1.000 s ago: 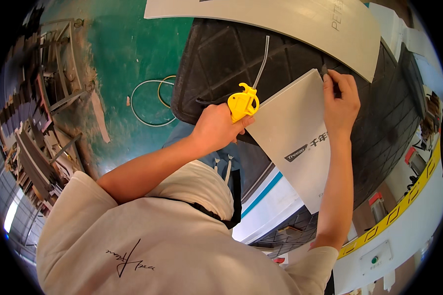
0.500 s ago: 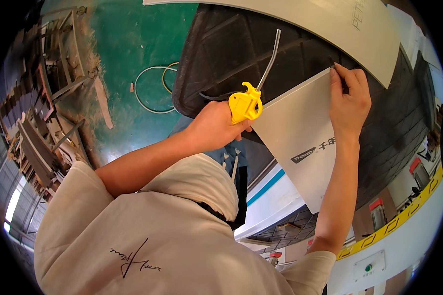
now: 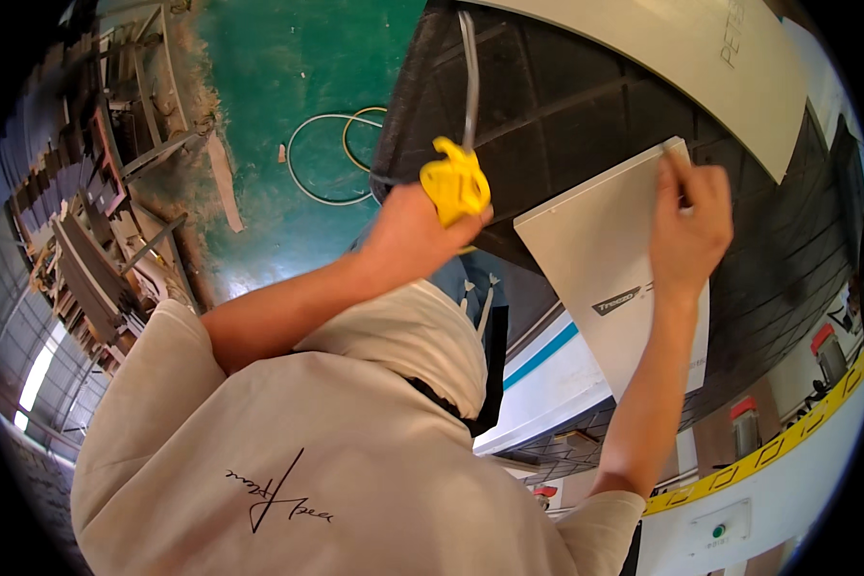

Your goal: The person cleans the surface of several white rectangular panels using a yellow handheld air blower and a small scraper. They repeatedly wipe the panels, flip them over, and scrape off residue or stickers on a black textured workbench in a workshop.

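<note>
A yellow air blow gun (image 3: 454, 187) with a long, slightly bent metal nozzle is gripped in my left hand (image 3: 405, 235). Its nozzle points away from me, over the dark ribbed conveyor-like surface (image 3: 557, 101). My right hand (image 3: 691, 230) is above the far right corner of a pale printed panel (image 3: 586, 240). Thumb and fingers there are pinched together, slightly blurred, around a small dark thing too small to name. The panel lies flat, its lower right part hidden behind my right forearm.
A larger pale panel (image 3: 739, 86) lies at the far right. Hoses (image 3: 302, 178) loop on the green floor (image 3: 259, 77). Stacked boards (image 3: 77, 259) and a metal frame (image 3: 158, 154) stand left. A machine with a yellow strip (image 3: 768, 451) and green button (image 3: 718, 531) is at lower right.
My left hand has swung the blow gun left, away from the printed panel. The right hand has drawn back from the panel's corner toward me. The whole view has shifted slightly.
</note>
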### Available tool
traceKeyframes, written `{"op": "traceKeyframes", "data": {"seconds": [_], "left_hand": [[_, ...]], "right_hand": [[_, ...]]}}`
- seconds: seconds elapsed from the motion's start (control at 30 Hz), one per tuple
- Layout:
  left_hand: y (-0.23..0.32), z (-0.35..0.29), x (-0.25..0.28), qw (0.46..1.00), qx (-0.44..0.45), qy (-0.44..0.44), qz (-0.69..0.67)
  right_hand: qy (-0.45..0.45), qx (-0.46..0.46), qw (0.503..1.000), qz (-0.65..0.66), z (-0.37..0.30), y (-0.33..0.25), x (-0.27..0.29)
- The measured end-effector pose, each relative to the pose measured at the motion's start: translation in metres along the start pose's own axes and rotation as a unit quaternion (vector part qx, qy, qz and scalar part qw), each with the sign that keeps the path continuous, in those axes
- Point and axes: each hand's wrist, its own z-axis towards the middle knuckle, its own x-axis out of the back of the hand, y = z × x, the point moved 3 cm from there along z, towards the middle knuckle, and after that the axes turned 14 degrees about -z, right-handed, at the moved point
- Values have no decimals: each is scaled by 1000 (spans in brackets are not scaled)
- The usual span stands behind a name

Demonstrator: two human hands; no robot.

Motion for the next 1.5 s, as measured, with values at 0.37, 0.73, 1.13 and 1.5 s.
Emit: {"op": "traceKeyframes", "data": {"seconds": [0.37,0.73,1.13,1.5], "left_hand": [[91,110,-56,931,-161,-194,263],[98,118,-90,914,-164,-215,301],[96,123,-91,917,-188,-169,308],[94,103,-61,965,-58,-231,111]], "right_hand": [[-21,147,989,17,-77,-61,-31],[-26,130,989,68,-171,-103,-57],[-57,60,992,96,-172,-109,-52],[121,-302,930,171,-125,-11,-21]]}}
